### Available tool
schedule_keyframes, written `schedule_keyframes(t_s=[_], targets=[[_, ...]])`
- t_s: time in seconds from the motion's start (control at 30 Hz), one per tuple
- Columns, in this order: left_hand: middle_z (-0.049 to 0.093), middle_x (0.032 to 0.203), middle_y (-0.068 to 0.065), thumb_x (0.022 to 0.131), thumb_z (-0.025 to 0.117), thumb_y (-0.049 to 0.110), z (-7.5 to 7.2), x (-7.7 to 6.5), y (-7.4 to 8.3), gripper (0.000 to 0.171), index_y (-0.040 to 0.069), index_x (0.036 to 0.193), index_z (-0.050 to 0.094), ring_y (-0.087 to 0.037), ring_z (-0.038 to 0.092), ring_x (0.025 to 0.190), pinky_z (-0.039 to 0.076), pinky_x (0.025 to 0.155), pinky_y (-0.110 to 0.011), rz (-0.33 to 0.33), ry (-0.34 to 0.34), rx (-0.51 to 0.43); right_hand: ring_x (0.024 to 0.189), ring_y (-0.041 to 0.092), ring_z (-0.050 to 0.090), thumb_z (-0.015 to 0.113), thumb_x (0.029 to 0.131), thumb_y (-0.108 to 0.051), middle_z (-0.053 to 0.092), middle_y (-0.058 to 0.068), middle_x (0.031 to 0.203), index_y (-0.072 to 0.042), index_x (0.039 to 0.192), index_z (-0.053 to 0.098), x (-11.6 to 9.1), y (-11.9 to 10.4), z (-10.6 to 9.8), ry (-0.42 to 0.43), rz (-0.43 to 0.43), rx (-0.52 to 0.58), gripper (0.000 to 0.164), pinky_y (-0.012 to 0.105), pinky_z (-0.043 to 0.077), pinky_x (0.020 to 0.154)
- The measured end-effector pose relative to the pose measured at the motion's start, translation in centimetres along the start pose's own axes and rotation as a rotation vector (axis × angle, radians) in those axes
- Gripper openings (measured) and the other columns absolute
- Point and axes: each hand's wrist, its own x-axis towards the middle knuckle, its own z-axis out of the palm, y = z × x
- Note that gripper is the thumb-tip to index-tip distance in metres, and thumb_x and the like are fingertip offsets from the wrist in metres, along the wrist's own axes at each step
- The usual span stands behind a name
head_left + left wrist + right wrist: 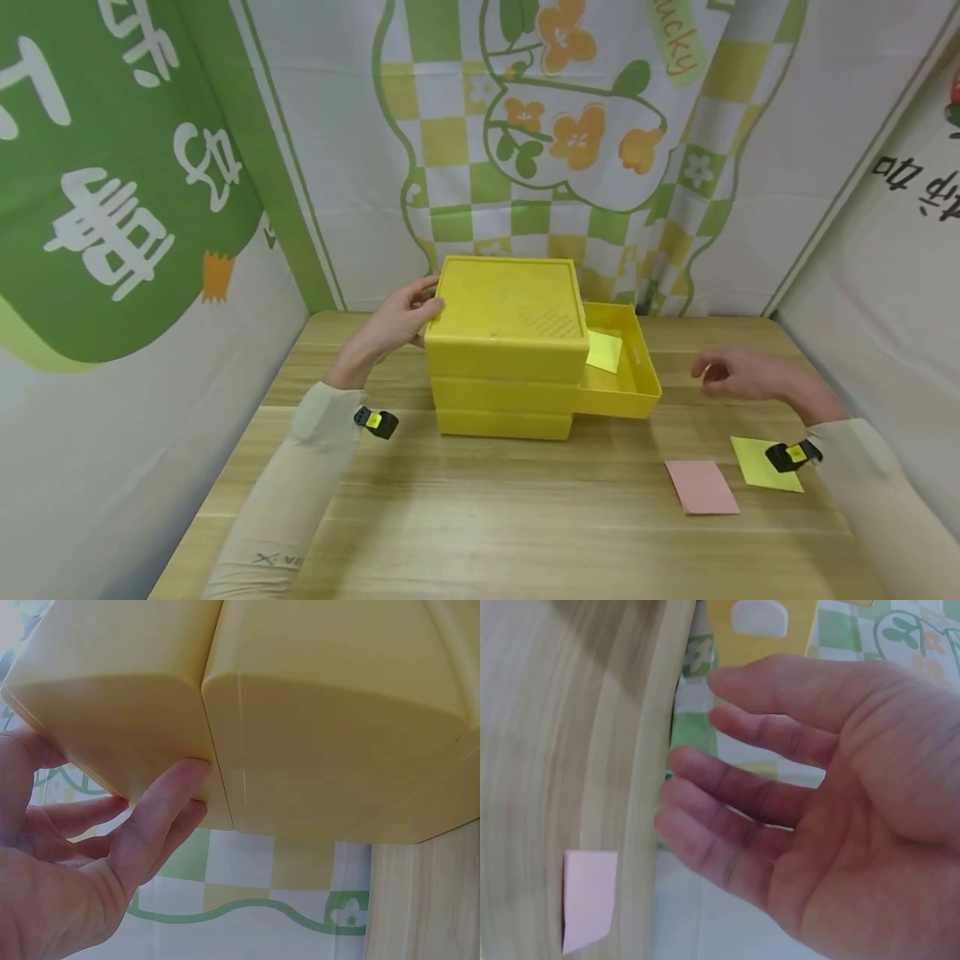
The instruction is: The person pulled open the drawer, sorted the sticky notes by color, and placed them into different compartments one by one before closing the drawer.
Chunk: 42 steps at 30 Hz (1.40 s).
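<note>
A stacked yellow drawer box stands near the back of the table. One yellow drawer sticks out from its right side, with a yellow paper note inside. My left hand rests against the box's left side near the top; in the left wrist view its fingers touch the smooth yellow wall. To the right of the drawer, my right hand hovers above the table, apart from it. Its fingers bend loosely and hold nothing.
A pink paper note lies on the wooden table at the right front. Beside it a yellow paper note is partly covered by the right wrist camera. Printed cloth hangs behind the table and on both sides.
</note>
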Motion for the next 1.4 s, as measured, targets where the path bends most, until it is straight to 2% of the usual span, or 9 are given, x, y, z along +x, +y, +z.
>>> schedule_keyframes(t_s=[0.2,0.37,0.47,0.57,0.67,0.83,1.03,1.27,1.4], targets=[[0.047,0.143,-0.014,0.104,0.046,0.035,-0.1,0.0,0.2,0.061,0.021,0.158,0.020,-0.025,0.060,0.104,0.060,0.071,-0.036,-0.003,0.015,0.009,0.078,0.003,0.058,0.070,0.090,-0.017,0.067,0.003,0.090,0.000,0.106,0.064,-1.2,1.5,0.6,0.048,-0.024,-0.030,0.024,0.022,0.049,0.065],[0.047,0.143,-0.015,0.105,0.046,0.034,0.1,0.0,0.1,0.060,0.020,0.158,0.021,-0.027,0.059,0.105,0.059,0.070,-0.035,-0.010,0.019,0.023,0.072,0.003,0.054,0.072,0.087,-0.017,0.065,0.001,0.084,0.001,0.105,0.063,-2.9,3.3,1.7,-0.026,0.013,-0.017,0.027,0.022,0.046,0.063],[0.046,0.145,-0.015,0.104,0.046,0.035,0.3,0.1,0.1,0.061,0.019,0.158,0.021,-0.027,0.058,0.108,0.059,0.070,-0.035,-0.002,0.015,0.028,0.070,0.004,0.052,0.072,0.087,-0.015,0.063,0.001,0.083,0.003,0.107,0.060,-4.1,4.7,2.8,-0.100,0.074,0.030,0.030,0.023,0.044,0.061],[0.046,0.144,-0.015,0.104,0.047,0.036,0.5,0.3,0.0,0.062,0.019,0.158,0.021,-0.025,0.056,0.108,0.058,0.069,-0.035,0.005,0.016,0.027,0.064,0.008,0.048,0.073,0.085,-0.010,0.057,0.002,0.078,0.003,0.104,0.056,-5.1,5.7,3.7,-0.141,0.154,0.087,0.028,0.024,0.041,0.057],[0.048,0.141,-0.016,0.104,0.046,0.034,0.5,0.3,-0.1,0.061,0.019,0.158,0.021,-0.025,0.059,0.103,0.059,0.068,-0.035,0.007,0.020,0.021,0.066,0.013,0.044,0.076,0.080,-0.007,0.051,0.004,0.078,0.000,0.097,0.053,-5.6,6.3,4.6,-0.105,0.182,0.063,0.029,0.026,0.038,0.057],[0.049,0.140,-0.014,0.104,0.046,0.034,0.4,0.2,-0.1,0.060,0.020,0.158,0.022,-0.023,0.061,0.099,0.059,0.068,-0.035,0.000,0.022,0.018,0.072,0.018,0.043,0.079,0.075,-0.006,0.049,0.005,0.081,-0.003,0.090,0.052,-5.7,6.9,5.8,-0.050,0.208,-0.025,0.031,0.029,0.036,0.060],[0.050,0.139,-0.016,0.104,0.046,0.034,0.4,0.0,-0.1,0.060,0.020,0.158,0.022,-0.023,0.063,0.095,0.059,0.067,-0.035,0.006,0.023,0.018,0.073,0.018,0.044,0.080,0.075,-0.009,0.048,0.003,0.079,-0.005,0.083,0.051,-5.4,7.1,5.9,-0.018,0.223,-0.066,0.031,0.029,0.035,0.062],[0.051,0.139,-0.015,0.104,0.046,0.034,0.4,-0.2,-0.1,0.058,0.022,0.157,0.025,-0.021,0.065,0.093,0.059,0.066,-0.034,0.004,0.029,0.028,0.066,0.015,0.037,0.080,0.076,-0.012,0.036,-0.001,0.071,-0.008,0.073,0.041,-5.1,7.4,5.8,-0.009,0.242,-0.028,0.039,0.026,0.028,0.060],[0.050,0.140,-0.015,0.104,0.046,0.034,0.3,-0.2,0.0,0.058,0.022,0.157,0.025,-0.021,0.065,0.093,0.060,0.068,-0.037,0.005,0.032,0.014,0.066,0.015,0.037,0.080,0.076,-0.014,0.036,-0.002,0.070,-0.008,0.072,0.041,-4.8,7.7,5.8,0.001,0.253,-0.035,0.039,0.025,0.028,0.059]])
